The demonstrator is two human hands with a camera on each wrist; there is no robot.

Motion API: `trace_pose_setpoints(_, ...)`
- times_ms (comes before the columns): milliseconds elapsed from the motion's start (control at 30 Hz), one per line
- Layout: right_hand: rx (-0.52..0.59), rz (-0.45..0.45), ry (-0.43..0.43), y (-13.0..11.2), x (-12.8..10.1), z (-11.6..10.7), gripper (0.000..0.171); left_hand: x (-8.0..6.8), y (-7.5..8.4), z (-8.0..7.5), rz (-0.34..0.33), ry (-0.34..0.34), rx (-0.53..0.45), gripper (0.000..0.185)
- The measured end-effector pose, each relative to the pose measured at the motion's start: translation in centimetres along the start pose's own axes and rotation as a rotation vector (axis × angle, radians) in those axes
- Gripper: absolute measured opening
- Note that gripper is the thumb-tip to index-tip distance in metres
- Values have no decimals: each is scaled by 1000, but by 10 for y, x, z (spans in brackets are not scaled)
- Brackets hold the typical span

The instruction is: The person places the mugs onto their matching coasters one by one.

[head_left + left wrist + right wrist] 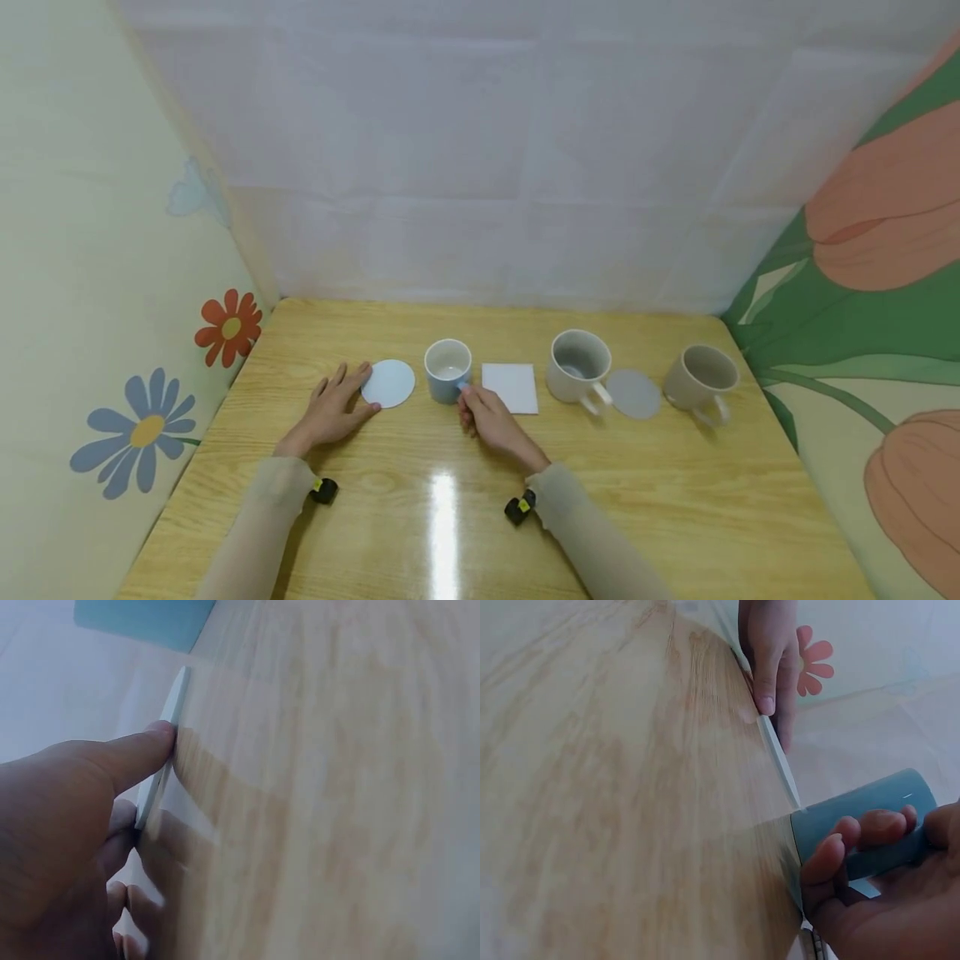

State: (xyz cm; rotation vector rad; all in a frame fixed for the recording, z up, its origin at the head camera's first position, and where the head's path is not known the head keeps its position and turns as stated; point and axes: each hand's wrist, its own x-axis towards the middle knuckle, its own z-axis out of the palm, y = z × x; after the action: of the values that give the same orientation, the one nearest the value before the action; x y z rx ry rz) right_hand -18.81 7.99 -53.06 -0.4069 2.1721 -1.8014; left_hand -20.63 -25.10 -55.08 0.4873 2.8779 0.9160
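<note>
The left hand point(330, 410) holds a pale round coaster point(387, 384) on the table's left side, thumb and forefinger at its edge. Seen from the left wrist, the coaster point(163, 761) is a thin light disc lying on the wood. To its right, a mug point(448, 385) with a white inside and blue lower part stands upright. The right hand point(491, 417) grips this mug's blue handle, fingers curled through and around it, as the right wrist view shows with the blue mug point(866, 802) there. A white square coaster point(512, 388) lies just right of the mug.
Farther right stand a large white mug point(577, 367) and a beige-grey mug point(701, 379), with a grey round coaster point(633, 393) between them. All are on a wooden table point(675, 492). A pale cloth point(487, 167) hangs behind; flower-patterned walls flank both sides.
</note>
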Motion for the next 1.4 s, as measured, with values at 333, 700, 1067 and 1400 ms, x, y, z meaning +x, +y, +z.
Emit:
trace_pose_setpoints(333, -9, -37, 58, 1, 1, 3, 46, -1, -3, 2, -12, 0, -48, 79)
trace_pose_setpoints(700, 24, -44, 115, -2, 1, 1, 43, 1, 0, 3, -15, -6, -59, 79)
trace_pose_setpoints(1067, 56, -96, 82, -17, 6, 4, 43, -2, -3, 1, -27, -4, -61, 79)
trace_pose_setpoints(1400, 78, -105, 66, -29, 8, 12, 43, -2, 0, 0, -21, -1, -66, 78)
